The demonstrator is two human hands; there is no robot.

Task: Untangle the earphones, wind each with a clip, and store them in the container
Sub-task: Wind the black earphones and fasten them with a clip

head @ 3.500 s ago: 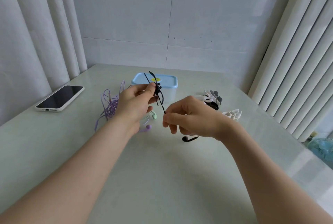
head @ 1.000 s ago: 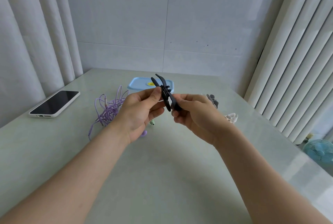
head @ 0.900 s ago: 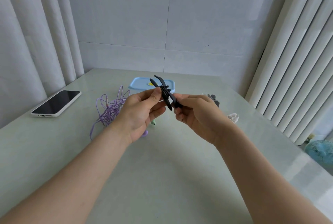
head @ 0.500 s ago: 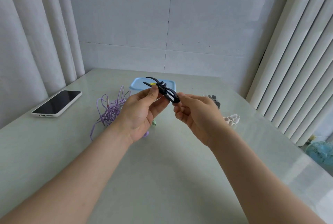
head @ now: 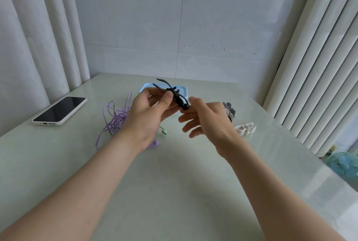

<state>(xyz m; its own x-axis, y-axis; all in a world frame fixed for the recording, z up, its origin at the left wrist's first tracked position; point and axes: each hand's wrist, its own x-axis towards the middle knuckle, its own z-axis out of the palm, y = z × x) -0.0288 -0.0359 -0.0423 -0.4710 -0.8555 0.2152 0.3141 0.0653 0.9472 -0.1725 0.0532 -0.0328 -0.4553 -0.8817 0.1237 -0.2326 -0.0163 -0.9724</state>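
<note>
My left hand [head: 147,116] pinches a black clip [head: 174,95] wound with the black earphone cord, held above the table. My right hand [head: 205,122] is just right of it, fingers loosely spread, with a fingertip touching the black earbud end at the clip's lower tip. Behind the clip stands the light blue container [head: 184,90] with its lid on. A tangle of purple earphones [head: 116,118] lies left of my left hand. A green earbud [head: 164,130] and a purple earbud [head: 155,143] peek out below that hand.
A phone [head: 60,110] in a white case lies at the table's left edge. Grey clips [head: 229,110] and white clips [head: 246,128] sit to the right of my right hand. A small fan [head: 343,165] stands on the floor at right.
The black cord has been wound onto the clip. My right hand has let go of its pinch and opened its fingers; the clip has tilted flatter in my left hand.
</note>
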